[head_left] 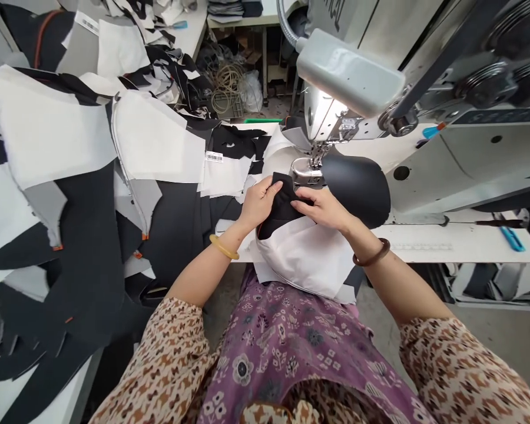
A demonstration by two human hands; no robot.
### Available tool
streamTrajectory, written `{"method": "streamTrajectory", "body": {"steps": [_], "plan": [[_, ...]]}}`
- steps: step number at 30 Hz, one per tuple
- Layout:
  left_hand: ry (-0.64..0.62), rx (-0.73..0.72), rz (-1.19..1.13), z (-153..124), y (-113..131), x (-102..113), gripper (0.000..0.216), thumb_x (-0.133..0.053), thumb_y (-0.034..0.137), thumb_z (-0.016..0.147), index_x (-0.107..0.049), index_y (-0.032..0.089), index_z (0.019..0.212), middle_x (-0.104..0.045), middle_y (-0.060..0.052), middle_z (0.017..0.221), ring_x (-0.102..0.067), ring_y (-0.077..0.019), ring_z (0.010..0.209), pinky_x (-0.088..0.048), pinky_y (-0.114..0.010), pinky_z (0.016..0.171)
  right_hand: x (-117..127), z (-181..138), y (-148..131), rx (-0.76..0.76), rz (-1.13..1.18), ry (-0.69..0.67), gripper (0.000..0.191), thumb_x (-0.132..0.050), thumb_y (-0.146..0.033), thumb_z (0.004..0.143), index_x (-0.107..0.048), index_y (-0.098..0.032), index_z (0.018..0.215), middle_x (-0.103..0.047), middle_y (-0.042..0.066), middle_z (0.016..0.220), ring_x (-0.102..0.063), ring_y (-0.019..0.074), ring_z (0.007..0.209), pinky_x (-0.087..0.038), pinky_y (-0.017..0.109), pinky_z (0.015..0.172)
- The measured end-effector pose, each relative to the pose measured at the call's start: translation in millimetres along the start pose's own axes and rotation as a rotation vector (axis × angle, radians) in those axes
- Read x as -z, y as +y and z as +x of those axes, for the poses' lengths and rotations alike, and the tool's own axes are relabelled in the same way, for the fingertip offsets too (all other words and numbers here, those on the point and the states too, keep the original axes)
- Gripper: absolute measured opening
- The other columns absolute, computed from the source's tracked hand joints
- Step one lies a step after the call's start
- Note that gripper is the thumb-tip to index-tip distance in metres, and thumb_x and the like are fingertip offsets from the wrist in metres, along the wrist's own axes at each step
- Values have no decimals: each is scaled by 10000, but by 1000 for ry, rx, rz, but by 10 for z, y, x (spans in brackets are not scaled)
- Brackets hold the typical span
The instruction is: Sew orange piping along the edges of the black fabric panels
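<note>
A black and white fabric piece (309, 253) hangs over the front edge of the sewing table, its lower part near my lap. My left hand (260, 203) pinches the black upper edge of it between thumb and fingers. On the other side, my right hand (320, 207) has its fingers bent against the same black cloth, just in front of the needle area. Right behind the hands is the sewing machine's presser foot (318, 154), above a rounded metal plate (307, 168). The cloth under my right fingertips is partly hidden.
Stacked black, white and grey cut pieces (159, 135) cover the left side. A lamp housing (351, 70) hangs over the needle. A curved black guard (357, 188) sits right of my hands. A blue cutter (512, 238) lies at the right table edge.
</note>
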State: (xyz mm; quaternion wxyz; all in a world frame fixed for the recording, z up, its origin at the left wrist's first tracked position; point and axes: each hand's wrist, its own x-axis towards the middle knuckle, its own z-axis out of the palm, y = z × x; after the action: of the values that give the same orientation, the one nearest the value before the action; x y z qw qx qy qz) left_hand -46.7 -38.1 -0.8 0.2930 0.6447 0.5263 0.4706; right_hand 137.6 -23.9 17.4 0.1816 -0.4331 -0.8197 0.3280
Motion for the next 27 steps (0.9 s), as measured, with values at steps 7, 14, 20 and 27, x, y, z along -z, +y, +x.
{"method": "streamTrajectory", "body": {"steps": [7, 14, 20, 27], "plan": [[-63, -161, 31, 604, -84, -247, 387, -401, 316, 928, -497, 206, 1287, -521, -20, 1340, -455, -153, 1269, -348, -285, 1079, 139, 123, -21, -264, -38, 264, 301, -433, -443, 803, -393, -178, 666, -394, -22, 625, -302, 85, 606, -249, 221, 609], [-188, -498, 525, 718, -166, -132, 364, -432, 359, 930, -542, 164, 1218, -606, -120, 1210, -524, -225, 1202, -385, -400, 1049, 90, 145, -23, -424, -181, 363, 278, -404, -438, 821, -509, -201, 720, -466, -2, 616, -272, 95, 552, -219, 231, 581], [-635, -1109, 656, 880, -188, 163, 364, -345, 115, 943, -507, 204, 1256, -541, -114, 1310, -476, -164, 1258, -414, -357, 1055, 163, 50, 29, -427, -341, 361, 268, -372, -389, 846, -475, -184, 707, -537, 11, 665, -310, 93, 566, -174, 236, 565], [-530, -1053, 754, 750, -266, 84, 436, -315, 89, 928, -440, 228, 1322, -509, -114, 1344, -442, -188, 1287, -385, -402, 1067, 269, 19, 250, -442, -375, 462, 466, -309, -485, 879, -334, -148, 559, -451, 24, 563, -270, 91, 544, -151, 252, 571]]}}
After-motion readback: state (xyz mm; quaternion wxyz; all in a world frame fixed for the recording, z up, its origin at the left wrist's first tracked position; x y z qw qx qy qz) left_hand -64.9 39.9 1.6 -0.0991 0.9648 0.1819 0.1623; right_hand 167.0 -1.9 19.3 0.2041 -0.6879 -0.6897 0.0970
